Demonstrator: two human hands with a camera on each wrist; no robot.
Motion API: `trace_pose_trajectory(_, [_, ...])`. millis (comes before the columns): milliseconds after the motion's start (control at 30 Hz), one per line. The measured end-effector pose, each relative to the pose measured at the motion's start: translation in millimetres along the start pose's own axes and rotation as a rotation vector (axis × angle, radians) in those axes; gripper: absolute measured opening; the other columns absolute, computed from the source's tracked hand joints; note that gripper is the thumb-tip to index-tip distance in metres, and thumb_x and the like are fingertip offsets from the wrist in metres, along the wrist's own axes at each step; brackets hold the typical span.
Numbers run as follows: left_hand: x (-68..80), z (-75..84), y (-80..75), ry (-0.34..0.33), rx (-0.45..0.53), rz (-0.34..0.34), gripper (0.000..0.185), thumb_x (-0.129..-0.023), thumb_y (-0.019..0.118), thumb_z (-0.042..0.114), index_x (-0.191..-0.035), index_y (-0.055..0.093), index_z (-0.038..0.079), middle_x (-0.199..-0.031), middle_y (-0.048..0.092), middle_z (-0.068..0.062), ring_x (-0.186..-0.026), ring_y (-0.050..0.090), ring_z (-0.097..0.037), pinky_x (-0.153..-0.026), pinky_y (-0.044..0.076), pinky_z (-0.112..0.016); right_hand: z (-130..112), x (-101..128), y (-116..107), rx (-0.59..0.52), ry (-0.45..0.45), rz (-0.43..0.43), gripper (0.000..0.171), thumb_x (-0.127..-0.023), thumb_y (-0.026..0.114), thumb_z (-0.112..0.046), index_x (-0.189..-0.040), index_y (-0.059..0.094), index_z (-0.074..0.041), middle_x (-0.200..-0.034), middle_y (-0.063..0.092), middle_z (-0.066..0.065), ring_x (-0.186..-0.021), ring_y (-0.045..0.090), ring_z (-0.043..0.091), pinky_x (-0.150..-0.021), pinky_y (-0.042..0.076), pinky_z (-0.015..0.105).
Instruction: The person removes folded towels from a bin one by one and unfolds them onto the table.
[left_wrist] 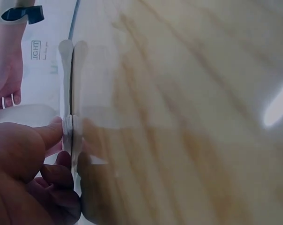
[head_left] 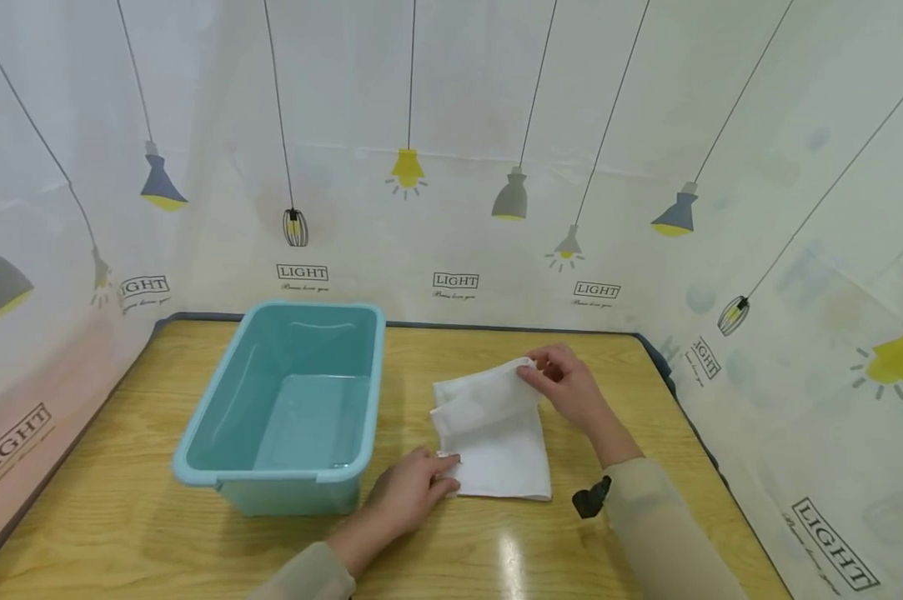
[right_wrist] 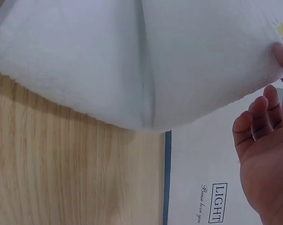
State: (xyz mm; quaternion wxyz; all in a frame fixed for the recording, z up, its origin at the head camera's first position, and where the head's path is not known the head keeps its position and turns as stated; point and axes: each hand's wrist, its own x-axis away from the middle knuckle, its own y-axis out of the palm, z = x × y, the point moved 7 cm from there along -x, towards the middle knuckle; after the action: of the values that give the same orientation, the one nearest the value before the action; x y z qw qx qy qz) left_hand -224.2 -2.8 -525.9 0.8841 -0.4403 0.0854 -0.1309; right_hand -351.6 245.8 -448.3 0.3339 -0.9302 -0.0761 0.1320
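Note:
A white cloth towel (head_left: pixel 496 454) with a fuzzy edge lies on the table, its far part raised and folding over the near part. My right hand (head_left: pixel 567 383) pinches the towel's lifted far right corner between thumb and fingers. In the right wrist view the raised towel (right_wrist: pixel 207 61) hangs with a crease down its middle. At the near left corner, my left hand (head_left: pixel 409 492) holds the towel's edge low at the table. From the left wrist view, the fingers (left_wrist: pixel 50 133) meet the towel's thin edge-on layers (left_wrist: pixel 66 89), with other fingers curled below.
A teal plastic tub (head_left: pixel 286 492) stands left of the towel, close beside my left forearm. The wooden table (head_left: pixel 609 550) ends at a dark edge along a printed curtain (head_left: pixel 451 225) at the back and sides. A black device (head_left: pixel 592 498) sits on my right wrist.

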Motion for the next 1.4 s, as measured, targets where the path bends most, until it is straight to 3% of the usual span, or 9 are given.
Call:
trace_pose_trajectory(167, [2.1, -0.5, 0.3, -0.052, -0.019, -0.051, 0.043, -0.1, 0.08, 0.039, -0.142, 0.077, 0.027, -0.081, 0.054, 0.004, -0.064, 0.042, -0.011, -0.056, 0.039, -0.028, -1, -3, -2, -0.007, -0.008, 0.016, 0.028, -0.106, 0.076, -0.034, -0.125, 0.072, -0.014, -0.112, 0.057, 0.008, -0.091, 0.052, 0.023, -0.076, 0.046, 0.033])
trace_pose_trajectory(367, [11.2, 0.8, 2.8, -0.069, 0.005, -0.101, 0.044, -0.1, 0.08, 0.04, -0.142, 0.076, 0.027, -0.079, 0.052, 0.005, -0.064, 0.042, -0.01, -0.055, 0.039, -0.028, 1, -8, -3, -0.023, -0.007, 0.04, 0.03, -0.106, 0.076, -0.033, -0.126, 0.072, -0.011, -0.109, 0.058, 0.007, -0.09, 0.052, 0.021, -0.074, 0.047, 0.031])
trace_pose_trajectory(867, [22.2, 0.0, 2.5, -0.077, 0.039, -0.059, 0.042, -0.099, 0.082, 0.04, -0.139, 0.078, 0.028, -0.079, 0.051, 0.006, -0.063, 0.042, -0.01, -0.054, 0.038, -0.029, 18, -46, 24, -0.135, 0.032, 0.028, 0.04, -0.105, 0.076, -0.042, -0.13, 0.073, -0.011, -0.111, 0.059, 0.009, -0.095, 0.053, 0.025, -0.077, 0.047, 0.032])
trace_pose_trajectory(1267, [21.3, -0.1, 1.5, -0.091, 0.035, -0.079, 0.042, -0.099, 0.083, 0.038, -0.139, 0.078, 0.028, -0.08, 0.054, 0.006, -0.066, 0.044, -0.01, -0.055, 0.04, -0.029, 64, -62, 20, -0.089, 0.236, 0.072, 0.049, -0.11, 0.066, -0.045, -0.143, 0.063, -0.009, -0.129, 0.061, 0.018, -0.11, 0.056, 0.031, -0.087, 0.049, 0.037])
trace_pose_trajectory(1400, [21.3, 0.5, 1.8, -0.092, 0.037, -0.102, 0.042, -0.097, 0.084, 0.038, -0.138, 0.079, 0.029, -0.09, 0.066, 0.001, -0.068, 0.047, -0.01, -0.056, 0.042, -0.029, 73, -68, 22, -0.077, 0.261, 0.052, 0.052, -0.11, 0.065, -0.047, -0.145, 0.062, -0.008, -0.136, 0.061, 0.02, -0.119, 0.057, 0.036, -0.093, 0.051, 0.043])
